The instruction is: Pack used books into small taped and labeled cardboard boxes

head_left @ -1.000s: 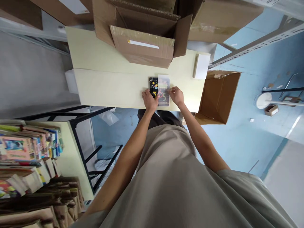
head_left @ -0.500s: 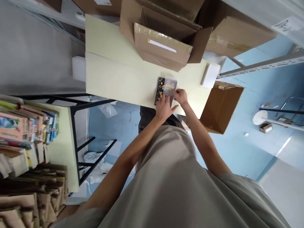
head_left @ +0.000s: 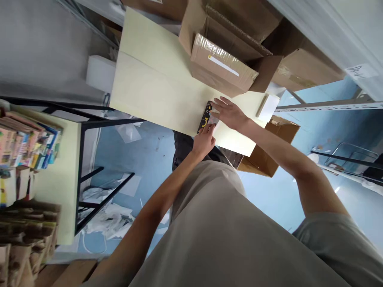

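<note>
Dark booklet (head_left: 206,119) lies flat at near edge of pale table (head_left: 149,91), half inside clear sleeve (head_left: 213,119); right hand (head_left: 230,113) pressed flat on it, fingers spread, gripping nothing; left hand (head_left: 205,140) pinches near end of booklet, fingers closed on it; sleeving looks partly done, dark cover not yet fully covered; open cardboard box (head_left: 223,65) just behind; second carton (head_left: 263,155) beside table.
</note>
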{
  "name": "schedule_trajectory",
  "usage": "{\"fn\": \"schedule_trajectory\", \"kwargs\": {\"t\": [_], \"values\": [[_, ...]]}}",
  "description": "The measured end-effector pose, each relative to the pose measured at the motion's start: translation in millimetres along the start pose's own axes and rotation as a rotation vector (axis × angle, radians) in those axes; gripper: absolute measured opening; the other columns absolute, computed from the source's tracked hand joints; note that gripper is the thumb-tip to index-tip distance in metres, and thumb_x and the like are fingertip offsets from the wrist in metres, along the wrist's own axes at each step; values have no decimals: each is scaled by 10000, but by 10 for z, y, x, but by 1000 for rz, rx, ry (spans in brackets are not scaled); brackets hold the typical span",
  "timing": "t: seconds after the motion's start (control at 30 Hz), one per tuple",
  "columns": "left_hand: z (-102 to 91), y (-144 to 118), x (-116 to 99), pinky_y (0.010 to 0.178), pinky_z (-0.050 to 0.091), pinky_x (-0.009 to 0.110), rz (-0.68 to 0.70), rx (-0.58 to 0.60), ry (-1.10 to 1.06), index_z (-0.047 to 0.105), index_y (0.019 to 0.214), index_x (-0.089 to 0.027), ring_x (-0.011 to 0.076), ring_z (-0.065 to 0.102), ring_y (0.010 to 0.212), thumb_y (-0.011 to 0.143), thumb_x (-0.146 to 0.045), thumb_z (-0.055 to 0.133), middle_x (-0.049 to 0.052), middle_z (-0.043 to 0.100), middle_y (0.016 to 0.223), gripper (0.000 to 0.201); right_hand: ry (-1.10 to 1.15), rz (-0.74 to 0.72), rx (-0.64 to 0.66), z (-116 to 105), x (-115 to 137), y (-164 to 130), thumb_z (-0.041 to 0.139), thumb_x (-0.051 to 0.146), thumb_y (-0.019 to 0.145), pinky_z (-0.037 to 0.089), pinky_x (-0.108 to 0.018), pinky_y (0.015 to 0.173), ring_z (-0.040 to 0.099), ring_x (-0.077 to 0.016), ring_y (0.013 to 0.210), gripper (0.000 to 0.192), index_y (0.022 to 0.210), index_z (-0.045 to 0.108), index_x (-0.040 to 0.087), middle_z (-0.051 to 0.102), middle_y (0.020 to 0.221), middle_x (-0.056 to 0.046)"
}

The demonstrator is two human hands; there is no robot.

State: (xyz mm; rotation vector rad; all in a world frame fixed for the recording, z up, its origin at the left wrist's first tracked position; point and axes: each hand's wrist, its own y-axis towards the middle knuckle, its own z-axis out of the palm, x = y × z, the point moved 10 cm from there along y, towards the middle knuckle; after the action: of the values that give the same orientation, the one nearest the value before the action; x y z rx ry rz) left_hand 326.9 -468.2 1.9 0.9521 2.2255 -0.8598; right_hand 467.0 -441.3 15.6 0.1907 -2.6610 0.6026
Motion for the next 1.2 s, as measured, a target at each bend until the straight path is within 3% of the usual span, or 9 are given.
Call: {"fn": "schedule_trajectory", "kwargs": {"t": [0.1, 0.2, 0.37, 0.53, 0.7, 0.87, 1.03, 1.1, 1.2], "values": [[-116, -25, 98, 1161, 631, 439, -18, -15, -40, 600, 1618, -220, 344, 724, 1417, 973, -98, 621, 159, 694, 1639, 657, -145, 7, 195, -54, -208, 273, 559, 306, 1122, 384, -624, 1403, 654, -363, 1530, 405, 1385, 863, 246, 850, 1401, -89], [-254, -71, 357, 1078, 654, 424, -85, -91, -172, 647, 1464, -208, 322, 789, 1250, 947, -142, 691, 164, 774, 1461, 523, -99, 63, 252, -173, -369, 424, 689, 420, 1105, 519, -556, 1245, 746, -366, 1331, 362, 1344, 878, 224, 877, 1256, -104], [-485, -196, 985, 922, 647, 361, -288, -215, -449, 653, 1092, -229, 260, 790, 1039, 917, -275, 760, 90, 799, 1109, 210, 120, 185, 160, -329, -386, 588, 852, 570, 1018, 541, -460, 1160, 741, -357, 1314, 574, 1460, 794, 208, 840, 1365, -111], [-662, -102, 1429, 911, 614, 331, -412, -193, -548, 682, 1044, -217, 228, 749, 984, 869, -246, 696, 51, 802, 1036, 177, 415, 213, 4, -196, -349, 856, 928, 606, 939, 530, -481, 1226, 720, -365, 1388, 783, 1575, 695, 214, 779, 1526, -127], [-735, 105, 1793, 904, 608, 337, -525, -103, -432, 696, 1068, -219, 245, 755, 968, 865, -231, 690, 44, 807, 1008, 204, 482, 307, -38, 150, -404, 1224, 790, 410, 1057, 548, -481, 1225, 725, -351, 1378, 607, 1610, 648, 204, 781, 1512, -128], [-709, 182, 1834, 958, 623, 372, -485, 54, -151, 673, 1281, -212, 300, 815, 1065, 956, -229, 667, 109, 847, 1124, 325, 339, 448, 20, 335, -347, 1411, 691, 307, 1104, 489, -549, 1286, 636, -400, 1506, 580, 1662, 613, 173, 685, 1624, -203], [-624, 112, 1663, 997, 635, 468, -387, 287, 243, 450, 1607, -16, 425, 842, 1147, 1079, -271, 594, 278, 835, 1170, 604, 296, 534, -28, 299, -149, 1389, 644, 247, 1106, 468, -590, 1288, 566, -420, 1547, 539, 1640, 649, 175, 639, 1648, -249], [-666, 129, 1636, 1029, 634, 497, -367, 342, 384, 448, 1616, -2, 454, 822, 1213, 1110, -314, 579, 317, 811, 1254, 609, 303, 576, -52, 271, -77, 1372, 602, 211, 1113, 473, -584, 1282, 574, -407, 1531, 527, 1636, 654, 176, 649, 1636, -247], [-844, 288, 1562, 1092, 623, 509, -301, 306, 511, 560, 1542, -53, 455, 773, 1319, 1114, -322, 596, 330, 750, 1406, 507, 310, 673, -108, 201, 16, 1302, 506, 143, 1114, 462, -554, 1291, 587, -387, 1521, 553, 1653, 625, 123, 644, 1641, -261]]}}
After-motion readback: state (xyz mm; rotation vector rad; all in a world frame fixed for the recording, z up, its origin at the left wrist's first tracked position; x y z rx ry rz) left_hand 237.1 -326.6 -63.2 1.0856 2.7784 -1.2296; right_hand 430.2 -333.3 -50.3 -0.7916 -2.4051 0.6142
